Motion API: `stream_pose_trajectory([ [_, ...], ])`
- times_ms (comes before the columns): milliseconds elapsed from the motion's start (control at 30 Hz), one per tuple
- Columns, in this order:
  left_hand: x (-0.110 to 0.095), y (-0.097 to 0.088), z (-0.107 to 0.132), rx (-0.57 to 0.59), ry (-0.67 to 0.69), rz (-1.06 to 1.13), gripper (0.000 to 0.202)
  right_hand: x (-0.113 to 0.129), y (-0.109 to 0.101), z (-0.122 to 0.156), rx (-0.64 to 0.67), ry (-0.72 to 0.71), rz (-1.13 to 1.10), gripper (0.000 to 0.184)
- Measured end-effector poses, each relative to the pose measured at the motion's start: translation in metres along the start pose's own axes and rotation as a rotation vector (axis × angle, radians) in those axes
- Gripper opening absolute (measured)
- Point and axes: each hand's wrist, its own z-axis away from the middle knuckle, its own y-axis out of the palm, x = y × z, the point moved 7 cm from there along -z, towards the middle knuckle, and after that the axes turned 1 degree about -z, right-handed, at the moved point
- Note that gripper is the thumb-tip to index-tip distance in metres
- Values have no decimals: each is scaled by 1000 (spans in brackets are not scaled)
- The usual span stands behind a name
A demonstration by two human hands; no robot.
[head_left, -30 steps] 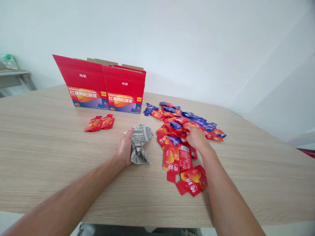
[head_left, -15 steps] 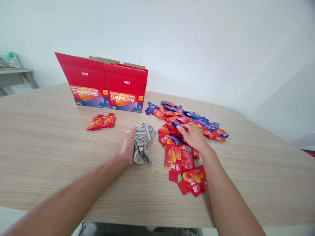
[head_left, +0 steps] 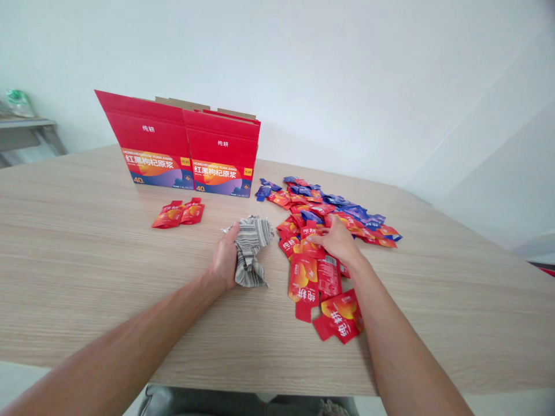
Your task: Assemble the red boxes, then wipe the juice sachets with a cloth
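Observation:
My left hand [head_left: 225,257] is closed around a crumpled grey striped cloth [head_left: 251,248] that rests on the wooden table [head_left: 87,277]. My right hand [head_left: 336,242] lies on a spread pile of red and blue sachets [head_left: 329,214], its fingers pinched on a red sachet [head_left: 309,240] at the pile's near left edge. More red sachets [head_left: 323,294] lie just under my right wrist.
Two red printed cartons [head_left: 186,147] stand open at the back of the table. Two red sachets [head_left: 178,212] lie apart in front of them. A grey shelf [head_left: 26,130] stands at far left against the white wall. The table's near edge runs along the bottom.
My right hand has drawn back from deeper in the pile toward its near left edge and closed on a red sachet. The left hand with the cloth has stayed put.

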Motion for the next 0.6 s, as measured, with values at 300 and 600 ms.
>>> stream_pose_trajectory([
  [300, 1, 0, 2, 11, -5, 29, 45, 11, 10, 10, 61, 188, -311, 37],
  [600, 2, -1, -2, 10, 1, 15, 48, 33, -2, 13, -118, 41, -402, 34],
])
